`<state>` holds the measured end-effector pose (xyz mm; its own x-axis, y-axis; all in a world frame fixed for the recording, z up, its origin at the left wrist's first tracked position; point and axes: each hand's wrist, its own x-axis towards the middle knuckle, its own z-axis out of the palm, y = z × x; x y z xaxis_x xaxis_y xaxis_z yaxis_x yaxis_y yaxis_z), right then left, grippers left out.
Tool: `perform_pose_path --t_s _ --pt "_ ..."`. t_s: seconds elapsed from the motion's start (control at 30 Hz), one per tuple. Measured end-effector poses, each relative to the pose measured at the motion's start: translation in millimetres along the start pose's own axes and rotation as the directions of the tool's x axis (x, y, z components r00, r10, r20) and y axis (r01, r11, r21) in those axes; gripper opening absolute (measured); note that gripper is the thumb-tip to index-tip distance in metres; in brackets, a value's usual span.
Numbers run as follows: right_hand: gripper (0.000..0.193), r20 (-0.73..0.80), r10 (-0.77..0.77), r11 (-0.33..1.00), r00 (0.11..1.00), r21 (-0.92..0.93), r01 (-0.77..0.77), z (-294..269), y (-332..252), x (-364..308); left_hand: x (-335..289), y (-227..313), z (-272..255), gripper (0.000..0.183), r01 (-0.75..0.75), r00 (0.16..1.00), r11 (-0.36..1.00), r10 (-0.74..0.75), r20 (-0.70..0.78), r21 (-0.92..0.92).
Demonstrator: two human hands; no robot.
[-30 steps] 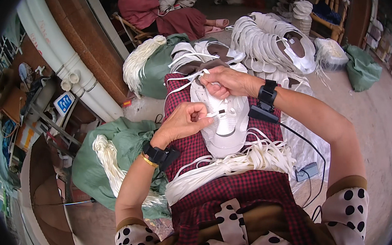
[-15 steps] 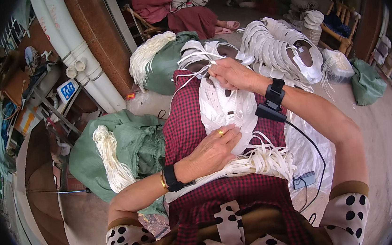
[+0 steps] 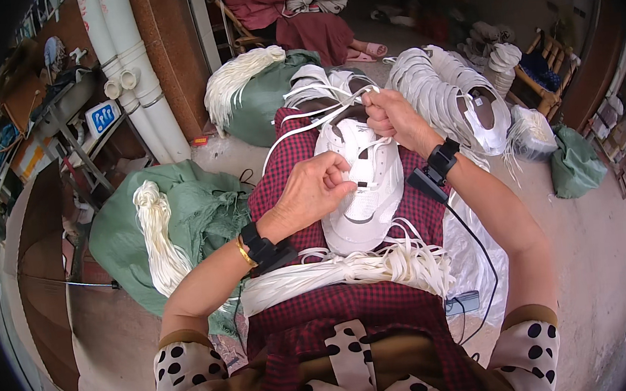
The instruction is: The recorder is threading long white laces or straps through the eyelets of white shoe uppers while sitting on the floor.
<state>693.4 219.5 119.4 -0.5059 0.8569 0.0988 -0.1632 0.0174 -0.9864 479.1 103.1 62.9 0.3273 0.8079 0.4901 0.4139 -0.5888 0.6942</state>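
A white shoe upper (image 3: 357, 225) rests toe toward me on my lap, over a red-and-black checked apron (image 3: 278, 170). At its far end my right hand (image 3: 396, 121) is closed on a white shoelace (image 3: 309, 113), and flat strands trail away to the left. My left hand (image 3: 307, 194) pinches at the left eyelet side of the upper; its fingertips hide whatever is between them. A thick bundle of loose white laces (image 3: 313, 280) lies across my lap, just nearer than the toe. Beyond my hands sit more white uppers (image 3: 307, 81).
Rows of stacked white uppers (image 3: 423, 87) stand far right. Green sacks (image 3: 117, 237) with lace hanks (image 3: 161, 244) lie left and ahead. A black cable (image 3: 490, 254) hangs from my right wrist device. A brown umbrella (image 3: 43, 274) stands left. Another person (image 3: 257, 1) sits beyond.
My left hand has lifted off the toe and moved up to the eyelets, its fingers now pinched. The right hand has shifted slightly right, and the upper's toe now shows.
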Motion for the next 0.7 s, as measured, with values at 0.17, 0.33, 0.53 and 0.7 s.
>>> perform_pose_path --t_s 0.17,0.33,0.53,0.7 --pt "0.016 -0.012 0.006 1.0 1.0 0.008 -0.006 4.3 -2.5 2.0 4.5 -9.9 2.4 0.015 0.016 0.999 1.0 -0.016 0.028 -0.013" --pt "0.015 0.118 -0.141 0.982 0.983 0.146 0.123 39.3 -52.2 -27.9 -0.1 -9.7 -3.8 0.013 0.051 0.998 0.995 -0.048 0.033 -0.088" --pt "0.023 0.406 -0.143 0.99 0.903 0.067 0.126 121.3 -60.9 -85.7 -5.5 3.0 9.7 0.013 -0.175 0.979 0.98 0.183 -0.089 0.099" --pt "0.026 0.404 -0.043 0.998 0.914 0.068 0.017 131.2 -53.8 -85.3 -13.3 6.7 17.5 0.015 -0.229 0.952 0.947 0.266 -0.15 0.224"
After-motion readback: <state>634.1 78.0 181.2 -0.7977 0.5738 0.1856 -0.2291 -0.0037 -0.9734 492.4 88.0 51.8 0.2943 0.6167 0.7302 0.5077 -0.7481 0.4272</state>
